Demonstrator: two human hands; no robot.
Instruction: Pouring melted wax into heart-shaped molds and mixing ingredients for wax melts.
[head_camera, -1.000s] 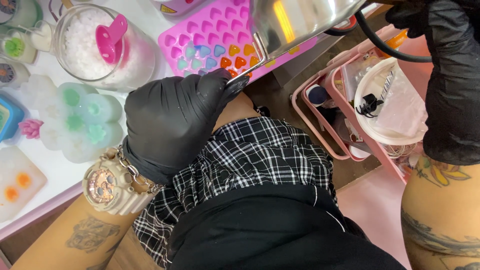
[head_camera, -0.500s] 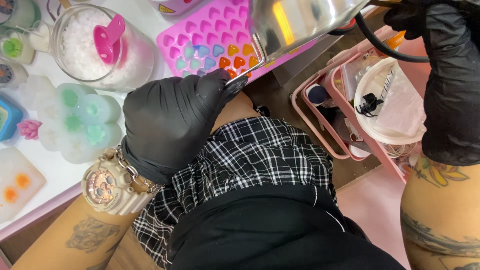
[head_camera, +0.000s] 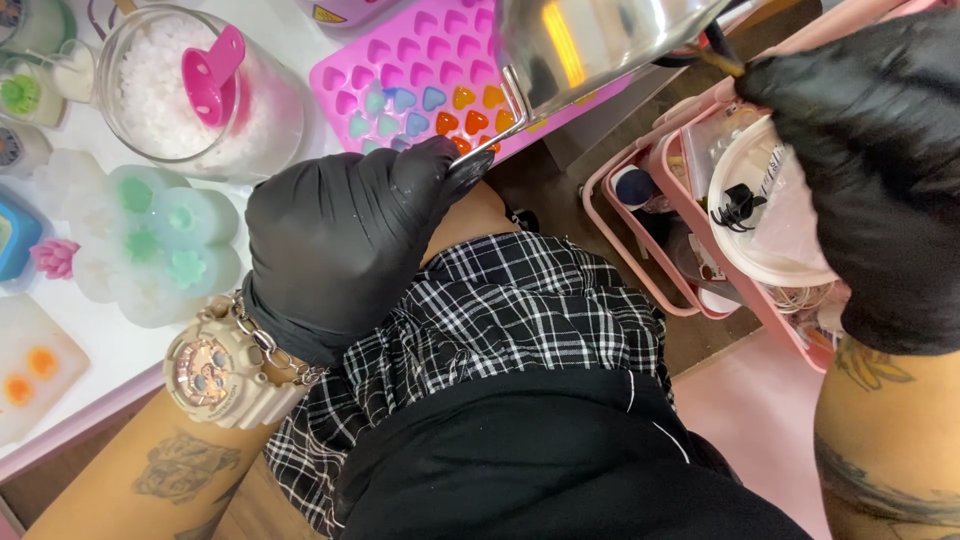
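One metal pitcher (head_camera: 590, 40), tilted over one pink heart mould (head_camera: 430, 70), just beyond the left fingertips. Left hand (head_camera: 340, 240), black glove, fingers curled together, tips pinching the pitcher's thin wire handle (head_camera: 500, 125) at the mould's near edge. Right hand (head_camera: 870, 170), black glove, fingers closed around the pitcher's other side near a dark cord; exact grip hidden. Mould cells beside the left fingertips: about nine filled, blue-green and orange-red, rest empty. Left of the left hand: one clear flower mould (head_camera: 150, 240) with four green fills, one glass jar (head_camera: 200, 90) of white granules with one pink scoop (head_camera: 210, 75). One watch (head_camera: 215, 370) on left wrist. Under right hand: one pink cart (head_camera: 680, 230).
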